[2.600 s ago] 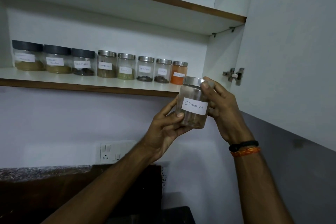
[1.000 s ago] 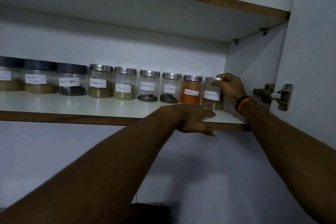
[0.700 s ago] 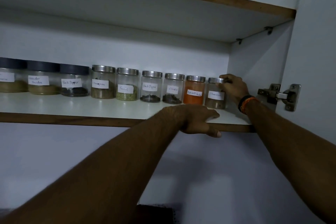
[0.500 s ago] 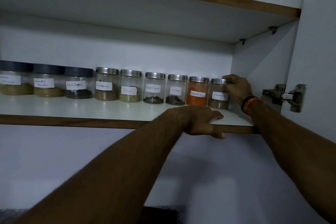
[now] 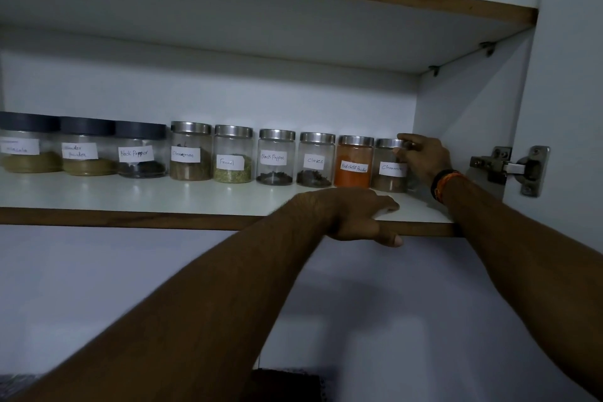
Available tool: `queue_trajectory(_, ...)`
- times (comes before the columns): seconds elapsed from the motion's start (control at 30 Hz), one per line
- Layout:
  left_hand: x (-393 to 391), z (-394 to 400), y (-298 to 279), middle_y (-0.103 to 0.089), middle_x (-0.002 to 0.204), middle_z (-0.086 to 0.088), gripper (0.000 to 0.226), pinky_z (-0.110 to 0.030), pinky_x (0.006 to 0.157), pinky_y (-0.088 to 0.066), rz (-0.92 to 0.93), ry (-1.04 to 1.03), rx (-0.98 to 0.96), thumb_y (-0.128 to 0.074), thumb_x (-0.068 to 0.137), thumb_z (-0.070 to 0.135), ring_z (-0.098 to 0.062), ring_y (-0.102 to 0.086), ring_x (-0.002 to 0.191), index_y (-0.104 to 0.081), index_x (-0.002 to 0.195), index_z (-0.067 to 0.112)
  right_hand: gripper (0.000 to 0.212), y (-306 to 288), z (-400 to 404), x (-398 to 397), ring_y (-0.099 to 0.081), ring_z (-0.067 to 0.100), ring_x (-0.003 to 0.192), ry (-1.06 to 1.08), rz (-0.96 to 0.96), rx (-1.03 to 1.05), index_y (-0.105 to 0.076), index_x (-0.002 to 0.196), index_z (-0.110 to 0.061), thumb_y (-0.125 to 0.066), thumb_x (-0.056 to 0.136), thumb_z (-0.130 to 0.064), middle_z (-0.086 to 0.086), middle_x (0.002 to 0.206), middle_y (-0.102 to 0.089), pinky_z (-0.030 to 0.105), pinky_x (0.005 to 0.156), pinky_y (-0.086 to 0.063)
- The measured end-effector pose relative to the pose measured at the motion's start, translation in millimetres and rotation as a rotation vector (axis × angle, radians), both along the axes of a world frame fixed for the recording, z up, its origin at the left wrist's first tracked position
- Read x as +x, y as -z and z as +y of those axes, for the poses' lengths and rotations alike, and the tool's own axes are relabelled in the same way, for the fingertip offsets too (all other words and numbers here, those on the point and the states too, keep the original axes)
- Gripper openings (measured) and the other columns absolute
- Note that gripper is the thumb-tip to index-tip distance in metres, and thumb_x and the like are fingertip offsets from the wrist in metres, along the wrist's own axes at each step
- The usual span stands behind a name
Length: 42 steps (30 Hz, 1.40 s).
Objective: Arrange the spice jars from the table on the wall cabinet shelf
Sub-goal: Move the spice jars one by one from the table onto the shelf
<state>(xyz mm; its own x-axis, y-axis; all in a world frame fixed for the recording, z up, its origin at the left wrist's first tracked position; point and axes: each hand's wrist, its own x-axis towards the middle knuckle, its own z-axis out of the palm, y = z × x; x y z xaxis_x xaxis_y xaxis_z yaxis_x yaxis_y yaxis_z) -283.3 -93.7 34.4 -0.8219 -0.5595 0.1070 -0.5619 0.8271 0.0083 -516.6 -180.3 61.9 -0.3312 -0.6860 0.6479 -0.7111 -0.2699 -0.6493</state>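
The last cinnamon jar [image 5: 390,165] stands upright on the wall cabinet shelf [image 5: 195,196], at the right end of the row, just beside the red chilli powder jar [image 5: 354,161] and close to the cabinet's right side wall [image 5: 463,127]. The right hand [image 5: 422,158] comes at it from the right and a little in front, its fingers curled round the steel lid and upper glass, so the jar lies directly left of the palm with its long axis vertical. That is the relation the coming move turns on: to let go cleanly the hand likely has to draw back rightward and toward the person, in the narrow gap between jar and side wall (there is little room there). The left hand [image 5: 357,215] holds no jar; its fingers lie over the front of the shelf with the thumb under the wooden edge, gripping the board as a brace. It is nearer the shelf edge, while the right hand is the one nearer the jar.

Compared with 2.6 seconds ago, when both hands held this jar in the air below the shelf, the jar now sits in line with the others. Over the last second the right hand's grip on the lid and the left hand's brace look unchanged; only the viewpoint has shifted slightly.
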Motion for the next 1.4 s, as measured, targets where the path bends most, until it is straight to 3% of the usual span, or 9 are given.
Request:
queue_trajectory(0.7,0,-5,1,-0.026,0.164,-0.006,0.075,-0.041,0.118,-0.024,-0.004,-0.007,-0.008,-0.051,0.099,0.053,-0.024,-0.027,0.148,-0.021,0.159,0.020,0.061,2,1,1,-0.050,0.035,0.136,-0.026,-0.010,0.101,-0.041,0.154,-0.018,-0.064,0.098,-0.015,0.013,0.154,-0.047,0.044,0.110,-0.045)
queue_trajectory(0.9,-1,-4,1,-0.024,0.165,-0.005,0.074,-0.043,0.119,-0.022,-0.012,-0.017,-0.016,-0.049,0.099,0.055,-0.025,-0.025,0.150,-0.020,0.159,0.023,0.062,0,25,8,-0.036,0.033,0.147,0.001,-0.021,0.082,-0.031,0.159,-0.025,-0.056,0.103,-0.028,0.011,0.163,-0.035,0.045,0.118,-0.033)
queue_trajectory(1.07,1,-1,4,-0.033,0.161,-0.007,0.075,-0.046,0.116,-0.028,-0.063,-0.056,-0.133,-0.043,0.097,0.063,-0.027,-0.034,0.145,-0.022,0.158,0.025,0.059,5,66,13,-0.037,0.032,0.147,0.048,0.097,0.099,-0.032,0.158,-0.018,-0.053,0.105,-0.032,0.011,0.162,-0.037,0.042,0.119,-0.032)
queue_trajectory(1.2,6,10,13,-0.051,0.145,-0.009,0.071,-0.045,0.103,-0.042,-0.091,-0.096,-0.350,-0.031,0.098,0.067,-0.026,-0.051,0.128,-0.030,0.155,0.025,0.051,8,101,20,-0.051,0.031,0.134,0.021,0.233,0.116,-0.047,0.150,-0.017,-0.059,0.102,-0.029,0.013,0.149,-0.054,0.030,0.100,-0.040)
queue_trajectory(1.4,31,31,34,-0.051,0.147,-0.006,0.055,-0.045,0.106,-0.039,0.035,-0.140,-0.409,-0.038,0.103,0.049,-0.025,-0.053,0.127,-0.035,0.150,0.020,0.048,12,139,48,-0.053,0.026,0.131,0.005,0.423,0.234,-0.056,0.143,-0.020,-0.063,0.098,-0.034,0.007,0.148,-0.056,0.032,0.099,-0.039)
